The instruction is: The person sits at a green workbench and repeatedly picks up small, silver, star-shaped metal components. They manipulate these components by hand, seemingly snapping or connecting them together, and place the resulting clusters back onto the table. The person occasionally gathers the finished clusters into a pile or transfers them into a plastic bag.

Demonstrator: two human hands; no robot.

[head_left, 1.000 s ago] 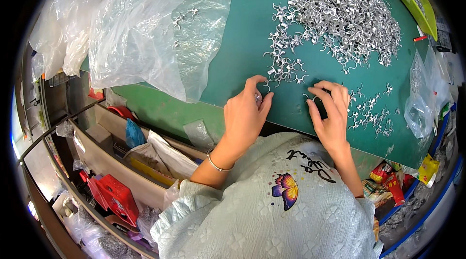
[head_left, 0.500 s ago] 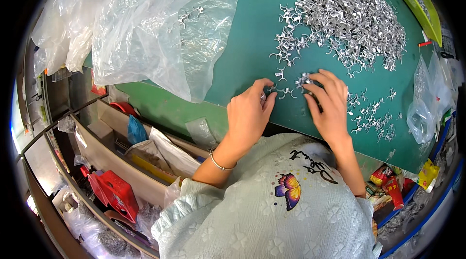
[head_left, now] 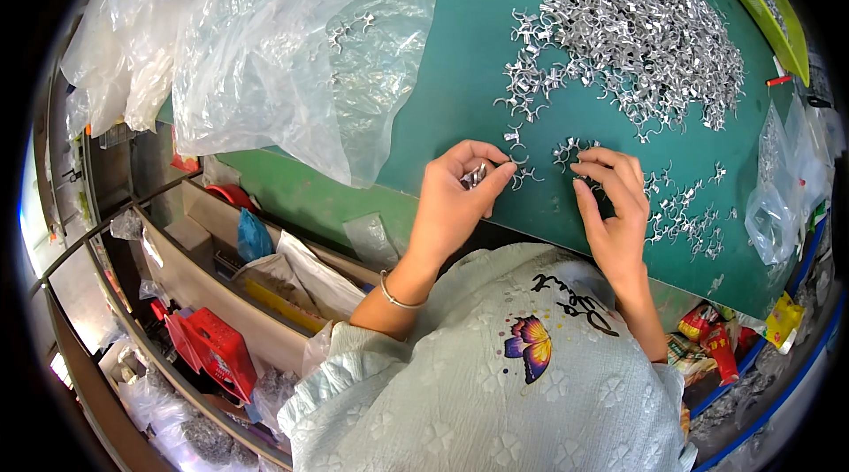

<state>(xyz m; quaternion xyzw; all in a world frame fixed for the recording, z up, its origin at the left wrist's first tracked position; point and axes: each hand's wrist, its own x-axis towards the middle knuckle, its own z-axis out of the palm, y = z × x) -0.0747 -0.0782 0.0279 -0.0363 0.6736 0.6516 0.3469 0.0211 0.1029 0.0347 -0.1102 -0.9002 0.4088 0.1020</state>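
My left hand [head_left: 455, 193] is curled closed around several small silvery metal clips [head_left: 475, 176], which show between its fingers and palm. Its thumb and forefinger meet beside a loose curved-arm clip [head_left: 525, 176] on the green tabletop [head_left: 469, 56]. To the right, my right hand [head_left: 615, 207] rests low over the table, fingers bent and thumb held apart from them. Its fingertips are right beside a small group of the same clips [head_left: 564, 151]. Whatever lies under its palm is mostly hidden. Beyond both hands spreads a large heap of these clips [head_left: 637, 38].
A big clear plastic bag [head_left: 265, 65] covers the table's left part, with a few clips on it. More clips [head_left: 685, 215] lie scattered right of my right hand. A yellow-green basket [head_left: 769, 12] stands at the far right, above a clear bag [head_left: 774, 207]. An open drawer [head_left: 221, 277] sits below left.
My left hand has turned slightly, so the clips inside it show more. My right hand has shifted a little right and nearer to me. The clips at its fingertips are slightly farther right.
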